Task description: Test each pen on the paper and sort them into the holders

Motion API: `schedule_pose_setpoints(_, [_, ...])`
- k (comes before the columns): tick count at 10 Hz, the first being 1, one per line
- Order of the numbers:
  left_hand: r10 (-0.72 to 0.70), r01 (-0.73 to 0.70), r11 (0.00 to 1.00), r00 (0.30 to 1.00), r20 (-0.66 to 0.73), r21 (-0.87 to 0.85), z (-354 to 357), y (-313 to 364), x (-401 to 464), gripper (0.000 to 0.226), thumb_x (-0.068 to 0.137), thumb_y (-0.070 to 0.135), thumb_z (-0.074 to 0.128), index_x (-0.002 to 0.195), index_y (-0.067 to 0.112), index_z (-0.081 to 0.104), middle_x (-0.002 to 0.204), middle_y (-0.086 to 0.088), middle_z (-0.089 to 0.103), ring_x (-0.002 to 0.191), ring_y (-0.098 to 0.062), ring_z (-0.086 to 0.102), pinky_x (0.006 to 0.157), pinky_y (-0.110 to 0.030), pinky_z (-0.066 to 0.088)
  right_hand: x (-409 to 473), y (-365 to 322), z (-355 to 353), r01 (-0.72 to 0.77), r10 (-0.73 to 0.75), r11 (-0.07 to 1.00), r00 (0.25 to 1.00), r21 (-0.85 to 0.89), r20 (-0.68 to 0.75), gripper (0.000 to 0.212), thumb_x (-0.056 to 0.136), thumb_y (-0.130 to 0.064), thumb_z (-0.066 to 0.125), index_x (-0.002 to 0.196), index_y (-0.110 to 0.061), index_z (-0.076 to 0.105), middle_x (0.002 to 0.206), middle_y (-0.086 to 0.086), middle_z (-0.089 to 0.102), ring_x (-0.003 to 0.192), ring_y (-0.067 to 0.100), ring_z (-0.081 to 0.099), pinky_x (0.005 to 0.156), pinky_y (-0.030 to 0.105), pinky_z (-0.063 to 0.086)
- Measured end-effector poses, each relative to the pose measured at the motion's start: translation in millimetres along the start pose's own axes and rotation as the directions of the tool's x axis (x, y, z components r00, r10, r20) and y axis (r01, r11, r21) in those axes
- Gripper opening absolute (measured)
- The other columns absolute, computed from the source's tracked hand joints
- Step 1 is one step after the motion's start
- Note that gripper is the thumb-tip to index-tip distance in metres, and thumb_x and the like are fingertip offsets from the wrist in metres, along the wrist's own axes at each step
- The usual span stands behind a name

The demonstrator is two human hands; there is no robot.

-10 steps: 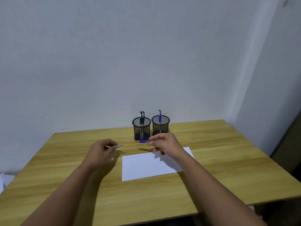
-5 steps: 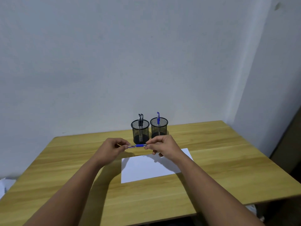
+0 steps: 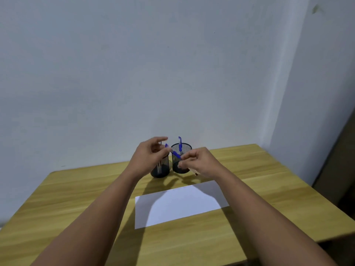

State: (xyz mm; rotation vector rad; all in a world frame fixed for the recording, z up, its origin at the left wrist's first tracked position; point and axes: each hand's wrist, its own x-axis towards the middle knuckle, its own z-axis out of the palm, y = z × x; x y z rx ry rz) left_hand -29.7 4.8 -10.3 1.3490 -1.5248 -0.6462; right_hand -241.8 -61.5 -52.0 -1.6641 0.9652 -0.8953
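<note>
Both my hands are raised in front of two black mesh holders at the back of the table. A blue pen (image 3: 175, 154) slants between them. My right hand (image 3: 199, 162) grips its lower part, and the tip pokes out under the palm. My left hand (image 3: 148, 156) pinches the capped upper end, with its index finger stretched out. The left holder (image 3: 160, 168) is partly hidden behind my left hand, and its dark pens barely show. The right holder (image 3: 182, 166) has one blue pen (image 3: 180, 144) standing in it. A white sheet of paper (image 3: 180, 203) lies flat below my hands.
The wooden table (image 3: 67, 198) meets a white wall at the back, with a wall corner at the right. Its right and front edges drop off to a dark floor. Nothing else lies on the tabletop.
My hands came together, the left one joining its small piece to the pen. Both then rose from just above the paper to holder height, and the pen tilted from level to slanted.
</note>
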Motion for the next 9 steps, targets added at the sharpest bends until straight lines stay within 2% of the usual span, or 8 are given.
schedule_pose_setpoints(1, [0.051,-0.03,0.961,0.996,-0.069,0.274,18.4,-6.7,31.5,0.058,0.087,0.047,0.074,0.139,0.029,0.057,0.121,0.005,0.071,0.108,-0.009,0.066,0.096,-0.036,0.054,31.4,-12.1,-20.1,0.095,-0.112,0.99,0.978,-0.102,-0.178,0.011,0.087,-0.013,0.089,0.086,-0.023,0.083,0.065,-0.015,0.072,0.055,-0.002,0.06,0.061,0.017,0.046])
schedule_pose_setpoints(2, [0.033,-0.015,0.736,0.999,-0.014,0.677,36.1,-21.2,54.5,0.078,0.079,0.069,0.066,0.145,0.032,0.049,0.142,0.005,0.059,0.127,-0.02,0.055,0.101,-0.045,0.045,59.0,-16.7,-31.7,0.12,-0.143,0.987,0.955,-0.104,-0.259,0.004,0.089,-0.024,0.088,0.092,-0.024,0.084,0.071,-0.013,0.072,0.06,0.0,0.061,0.064,0.019,0.049])
schedule_pose_setpoints(3, [0.005,-0.049,0.545,0.998,0.056,0.837,51.1,-34.6,70.0,0.084,0.072,0.083,0.057,0.138,0.031,0.052,0.141,0.006,0.058,0.137,-0.023,0.043,0.104,-0.048,0.033,80.3,-11.4,-29.5,0.102,-0.138,0.984,0.954,-0.145,-0.266,0.004,0.092,-0.022,0.085,0.092,-0.02,0.082,0.079,-0.01,0.075,0.066,-0.008,0.064,0.069,0.012,0.049])
schedule_pose_setpoints(4, [-0.013,-0.069,0.434,0.996,0.083,0.898,57.4,-47.2,80.6,0.087,0.069,0.091,0.047,0.132,0.032,0.056,0.136,0.008,0.062,0.143,-0.023,0.037,0.112,-0.054,0.021,100.3,1.2,-27.6,0.063,-0.116,0.982,0.944,-0.179,-0.308,0.014,0.091,-0.023,0.086,0.08,-0.022,0.077,0.073,-0.009,0.074,0.067,-0.001,0.065,0.071,0.017,0.05])
schedule_pose_setpoints(5, [0.016,-0.086,0.418,0.996,0.088,0.904,60.2,-55.0,85.8,0.079,0.068,0.092,0.041,0.121,0.038,0.063,0.116,0.01,0.071,0.142,-0.02,0.04,0.117,-0.058,0.009,110.0,13.9,-23.7,-0.041,-0.056,0.955,0.948,-0.294,-0.314,0.016,0.089,-0.026,0.086,0.079,-0.019,0.076,0.07,-0.01,0.068,0.065,0.004,0.062,0.067,0.023,0.05])
schedule_pose_setpoints(6, [0.038,-0.105,0.416,0.994,0.098,0.903,61.4,-58.3,87.3,0.076,0.068,0.091,0.037,0.116,0.041,0.066,0.105,0.012,0.072,0.138,-0.017,0.044,0.118,-0.059,0.005,114.7,23.7,-17.6,-0.108,-0.019,0.91,0.954,-0.401,-0.301,0.015,0.088,-0.029,0.085,0.081,-0.018,0.078,0.077,-0.005,0.072,0.077,0.016,0.068,0.074,0.031,0.054])
schedule_pose_setpoints(8, [0.055,-0.082,0.357,0.996,0.066,0.931,56.5,-43.4,74.4,0.084,0.069,0.095,0.034,0.118,0.034,0.065,0.116,0.011,0.071,0.14,-0.019,0.042,0.113,-0.055,0.014,102.1,7.3,-18.7,-0.109,-0.021,0.95,0.912,-0.291,-0.41,0.039,0.092,-0.026,0.08,0.127,-0.011,0.076,0.11,0.002,0.078,0.106,0.019,0.073,0.099,0.032,0.055])
schedule_pose_setpoints(9, [0.242,-0.122,0.519,0.97,-0.009,0.846,53.3,-34.2,51.6,0.077,0.074,0.089,0.041,0.118,0.032,0.069,0.119,0.013,0.071,0.135,-0.019,0.048,0.105,-0.047,0.032,81.7,-34.1,-33.6,0.21,-0.229,0.973,0.799,-0.098,-0.555,0.025,0.095,-0.017,0.081,0.119,-0.013,0.079,0.093,-0.006,0.073,0.075,0.002,0.065,0.082,0.026,0.051])
